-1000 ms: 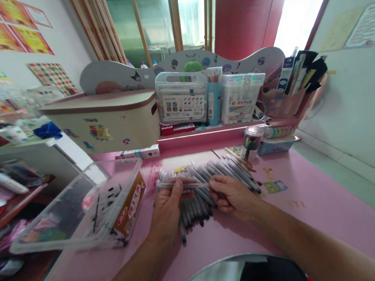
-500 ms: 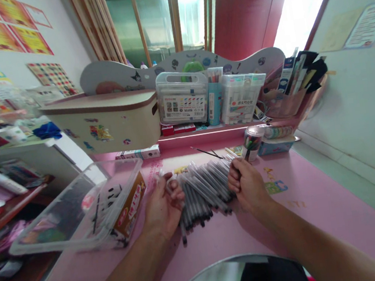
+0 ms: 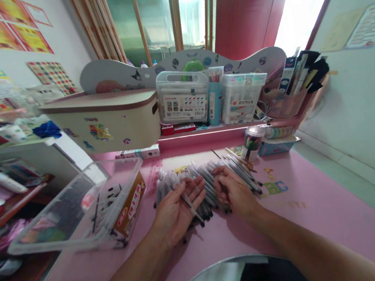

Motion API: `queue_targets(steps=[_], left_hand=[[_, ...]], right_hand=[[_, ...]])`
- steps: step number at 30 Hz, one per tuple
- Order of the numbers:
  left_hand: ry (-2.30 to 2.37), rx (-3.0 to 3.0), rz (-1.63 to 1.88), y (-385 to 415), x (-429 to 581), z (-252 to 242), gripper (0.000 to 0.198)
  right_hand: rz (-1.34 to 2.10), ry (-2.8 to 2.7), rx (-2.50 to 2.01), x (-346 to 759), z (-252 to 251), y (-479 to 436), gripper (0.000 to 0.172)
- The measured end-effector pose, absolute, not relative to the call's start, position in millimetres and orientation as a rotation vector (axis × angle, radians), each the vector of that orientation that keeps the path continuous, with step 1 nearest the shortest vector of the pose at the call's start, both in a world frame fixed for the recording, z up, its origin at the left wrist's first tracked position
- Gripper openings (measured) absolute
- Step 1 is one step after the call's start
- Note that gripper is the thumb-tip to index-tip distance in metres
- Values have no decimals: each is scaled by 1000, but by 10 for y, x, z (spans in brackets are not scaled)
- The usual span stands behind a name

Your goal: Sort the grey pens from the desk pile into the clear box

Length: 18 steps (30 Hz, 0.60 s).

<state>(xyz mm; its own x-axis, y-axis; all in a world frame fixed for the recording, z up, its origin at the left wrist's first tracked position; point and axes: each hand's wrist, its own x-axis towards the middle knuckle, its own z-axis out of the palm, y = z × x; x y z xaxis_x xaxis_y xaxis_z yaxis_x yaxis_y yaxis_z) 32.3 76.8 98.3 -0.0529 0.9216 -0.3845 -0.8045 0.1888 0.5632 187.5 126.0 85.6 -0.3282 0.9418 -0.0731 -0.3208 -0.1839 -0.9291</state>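
Note:
A heap of slim clear pens with dark ends lies on the pink desk. My left hand is turned palm up over the heap's near side, its thumb pressing one pen against the fingers. To its right, my right hand is closed over the pens with curled fingers. Whatever those fingers hold is hidden. More pens show to the left of my left hand and beyond my right hand, where a paintbrush lies beside them.
A clear plastic bin with several items stands at the left. Behind the pens is a jar of markers next to a blue box. The shelf bears a lidded storage box, marker cases and a pink holder.
My left hand has moved right and turned its palm up, a pen now under its thumb. My right hand has shifted slightly left and down. Pens now lie spread to both sides.

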Motion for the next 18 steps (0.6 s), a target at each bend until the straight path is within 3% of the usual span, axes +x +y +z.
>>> queue_targets(steps=[5,10,18], left_hand=[[799,128,1219,705,474,1005,26],[715,66,1179,688,610,956,27],[711,-70,1243,692,620,983,23]], right_hand=[[1407,-1240,-890,1933,878,1309,10],[1120,-1683,-901,1887,904,1149,16],[1244,-1777,-815,1850,861,1097,19]])
